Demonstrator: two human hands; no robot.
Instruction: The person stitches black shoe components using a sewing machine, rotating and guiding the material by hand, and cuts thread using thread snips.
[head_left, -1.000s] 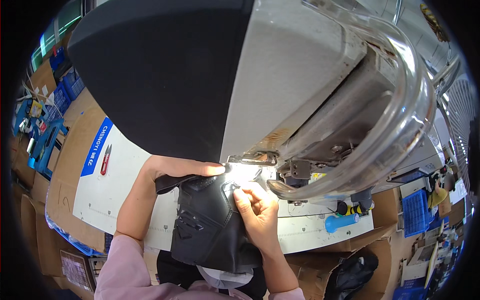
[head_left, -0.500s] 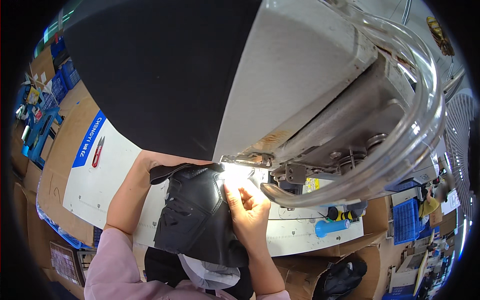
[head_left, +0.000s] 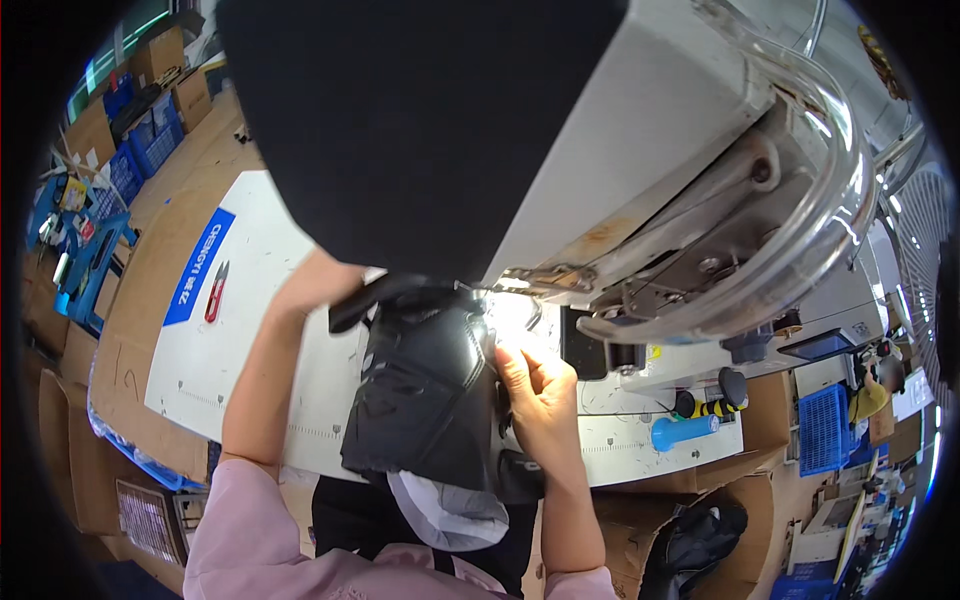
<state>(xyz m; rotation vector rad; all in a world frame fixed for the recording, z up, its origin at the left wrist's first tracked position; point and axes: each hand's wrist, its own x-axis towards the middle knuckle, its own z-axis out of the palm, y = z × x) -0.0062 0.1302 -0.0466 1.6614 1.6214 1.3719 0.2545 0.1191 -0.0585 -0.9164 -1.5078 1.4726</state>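
Note:
A black, stitched, leather-like piece (head_left: 415, 400) lies over the front of the white table, its lower part hanging toward my lap. Its upper edge reaches the bright light under the sewing machine head (head_left: 580, 180). My right hand (head_left: 540, 390) pinches the piece's right edge between thumb and bent fingers, just below the needle area. My left hand (head_left: 335, 280) reaches behind the piece's far left side. The machine's dark cover and the piece hide its fingers. Glare washes out the spot beneath the machine. White cloth-like material (head_left: 450, 512) hangs below the piece.
Red-handled thread snips (head_left: 216, 293) lie left on the white tabletop (head_left: 190, 370). A blue cylindrical object (head_left: 684, 431) lies at the right. A clear curved tube (head_left: 835, 230) bends around the machine's right side. Below right, a cardboard box (head_left: 755, 530) holds black pieces.
The whole view has shifted, so table and machine appear moved and turned. My right hand still pinches the black piece's right edge, slightly lower from the light.

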